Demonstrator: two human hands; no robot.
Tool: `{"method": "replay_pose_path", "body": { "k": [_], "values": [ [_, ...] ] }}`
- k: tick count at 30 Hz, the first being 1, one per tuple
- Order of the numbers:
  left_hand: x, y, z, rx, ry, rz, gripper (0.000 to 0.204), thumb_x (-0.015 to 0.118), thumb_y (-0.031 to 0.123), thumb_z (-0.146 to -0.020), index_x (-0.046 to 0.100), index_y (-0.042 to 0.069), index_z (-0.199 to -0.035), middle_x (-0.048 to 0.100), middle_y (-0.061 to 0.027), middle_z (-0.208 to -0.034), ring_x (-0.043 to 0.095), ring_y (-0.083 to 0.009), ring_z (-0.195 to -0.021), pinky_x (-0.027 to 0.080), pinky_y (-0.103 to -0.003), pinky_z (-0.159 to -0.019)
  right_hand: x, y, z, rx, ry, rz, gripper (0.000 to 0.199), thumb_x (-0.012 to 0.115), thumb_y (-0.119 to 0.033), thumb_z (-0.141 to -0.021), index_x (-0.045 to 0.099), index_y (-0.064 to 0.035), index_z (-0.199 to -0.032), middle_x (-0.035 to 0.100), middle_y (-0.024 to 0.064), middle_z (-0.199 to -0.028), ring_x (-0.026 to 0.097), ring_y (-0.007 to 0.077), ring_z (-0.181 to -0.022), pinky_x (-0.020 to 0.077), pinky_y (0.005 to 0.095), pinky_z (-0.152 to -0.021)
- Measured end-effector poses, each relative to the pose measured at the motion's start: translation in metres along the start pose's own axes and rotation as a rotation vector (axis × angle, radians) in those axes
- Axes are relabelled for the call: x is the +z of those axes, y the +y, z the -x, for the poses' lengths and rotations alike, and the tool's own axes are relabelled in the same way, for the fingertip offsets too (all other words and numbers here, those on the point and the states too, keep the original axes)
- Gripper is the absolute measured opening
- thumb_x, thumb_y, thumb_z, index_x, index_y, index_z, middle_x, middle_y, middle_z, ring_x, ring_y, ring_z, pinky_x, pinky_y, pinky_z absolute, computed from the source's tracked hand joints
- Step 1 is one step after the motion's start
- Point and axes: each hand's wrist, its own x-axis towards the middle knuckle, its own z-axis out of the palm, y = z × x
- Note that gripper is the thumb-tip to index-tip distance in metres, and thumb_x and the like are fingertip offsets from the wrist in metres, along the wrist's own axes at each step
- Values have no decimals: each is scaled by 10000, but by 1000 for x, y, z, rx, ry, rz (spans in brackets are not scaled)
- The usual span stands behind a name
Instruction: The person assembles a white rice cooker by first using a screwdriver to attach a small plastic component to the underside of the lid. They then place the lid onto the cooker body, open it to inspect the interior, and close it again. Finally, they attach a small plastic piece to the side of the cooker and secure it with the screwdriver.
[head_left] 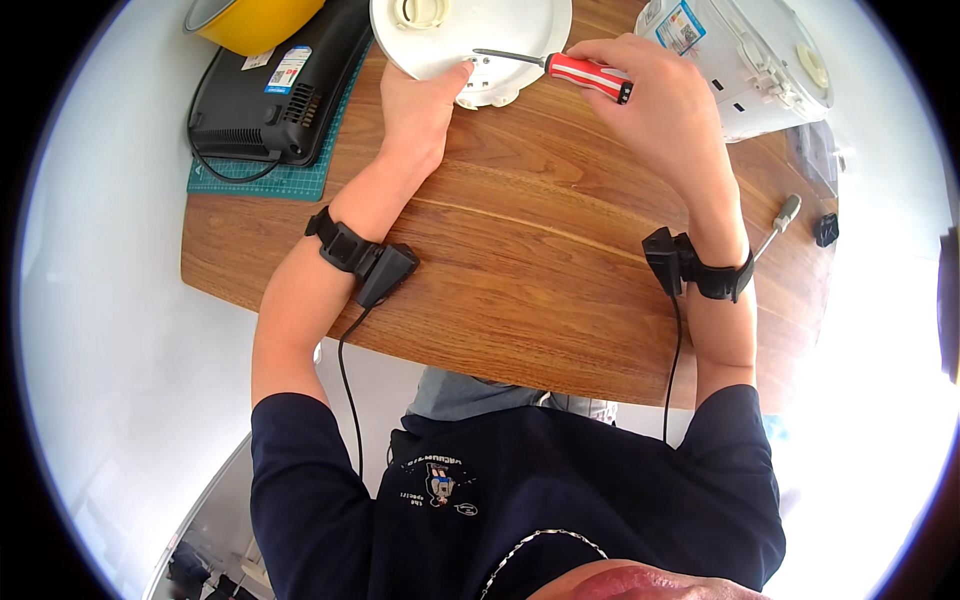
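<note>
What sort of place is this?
Perhaps a workshop table: the right hand holds a red-handled screwdriver, a grey-handled tool lies nearby, and a green cutting mat sits under a black appliance.

Appliance (pixel 236 112) lies left of the cover (pixel 520 25), container (pixel 738 65) right.

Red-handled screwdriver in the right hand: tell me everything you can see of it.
The red-handled screwdriver has a chunky plastic-looking handle with pale stripes and a black end, and a slim metal-looking shank. In the picture it slants slightly, tip to the left. The right hand holds its handle; the shank extends over the white round part, but whether the tip touches it is unclear.
</note>
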Motion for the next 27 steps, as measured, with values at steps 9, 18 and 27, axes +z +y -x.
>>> {"method": "replay_pose_path", "body": {
  "k": [9, 18, 27],
  "values": [
    [-3, -3, 0, 24, -23, -19, 508, 693, -112, -884, 531, -26, -1358, 628, -121, -1320, 623, -211, -1208, 516, -350, -1039, 3, 0, 3, 28, -32, 97, 286, 694, -128, -847, 769, -167, -1120, 720, 64, -959, 677, 299, -819, 544, 392, -726],
    [-3, -3, -1, 4, 0, -45, 515, 703, -115, -887, 543, -12, -1365, 645, -113, -1313, 654, -218, -1184, 543, -352, -1006, 8, 0, 4, 24, -45, 90, 295, 683, -127, -841, 771, -162, -1120, 714, 81, -948, 680, 317, -851, 553, 419, -747],
    [2, 1, 5, 49, -14, -111, 516, 713, -92, -887, 540, -20, -1368, 636, -111, -1325, 633, -202, -1199, 519, -345, -1028, -1, -15, 6, -98, 77, 224, 266, 774, -105, -823, 783, -184, -1077, 676, 8, -956, 654, 234, -850, 534, 368, -734]
  ]
}}
